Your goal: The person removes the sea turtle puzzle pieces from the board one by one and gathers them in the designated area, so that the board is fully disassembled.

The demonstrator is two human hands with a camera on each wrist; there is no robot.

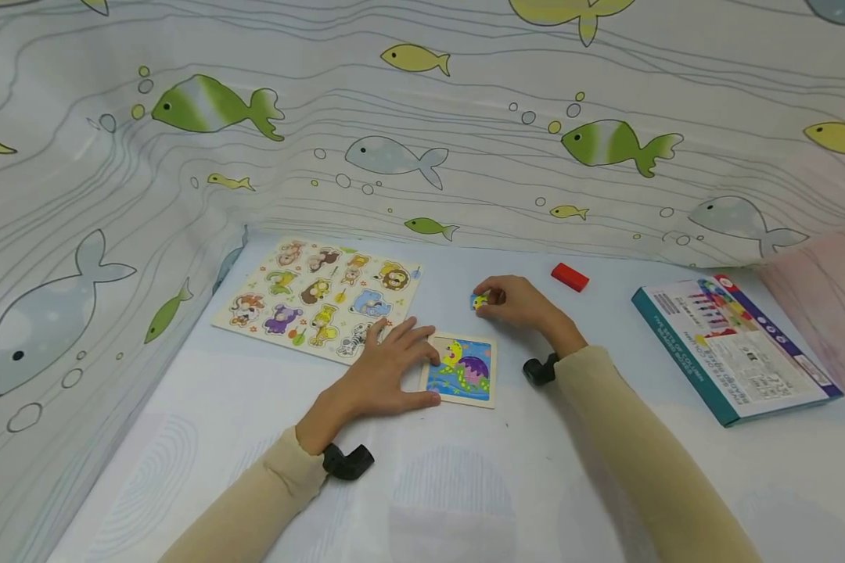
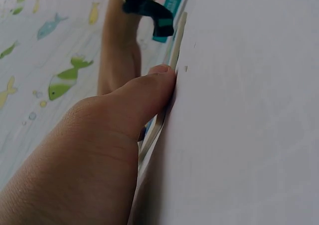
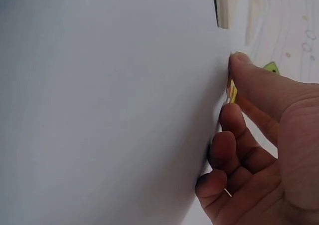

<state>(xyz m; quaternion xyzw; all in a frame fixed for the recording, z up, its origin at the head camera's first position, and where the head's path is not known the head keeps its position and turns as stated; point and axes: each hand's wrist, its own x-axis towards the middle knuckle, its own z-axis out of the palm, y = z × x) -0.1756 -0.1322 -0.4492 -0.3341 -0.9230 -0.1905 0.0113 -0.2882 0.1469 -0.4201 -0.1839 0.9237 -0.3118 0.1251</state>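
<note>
A small square jigsaw puzzle [image 1: 465,371] with a yellow-headed, purple-shelled turtle lies in its pale wooden frame. Its upper left shows a bare beige patch. My left hand [image 1: 392,371] holds the frame at its left side, the thumb along the near edge and the other fingers spread. In the left wrist view the thumb [image 2: 149,93] presses the frame's edge. Beyond the puzzle, my right hand [image 1: 517,303] pinches a small blue and yellow puzzle piece [image 1: 478,302] between thumb and finger, close to the tabletop. The right wrist view shows only a sliver of this piece [image 3: 231,93].
A larger animal peg board [image 1: 303,313] lies at the back left, partly behind the left hand. A red block [image 1: 569,277] sits at the back right. Further right is a flat box [image 1: 739,344] with a teal side. Fish-patterned cloth [image 1: 493,102] rises behind the table.
</note>
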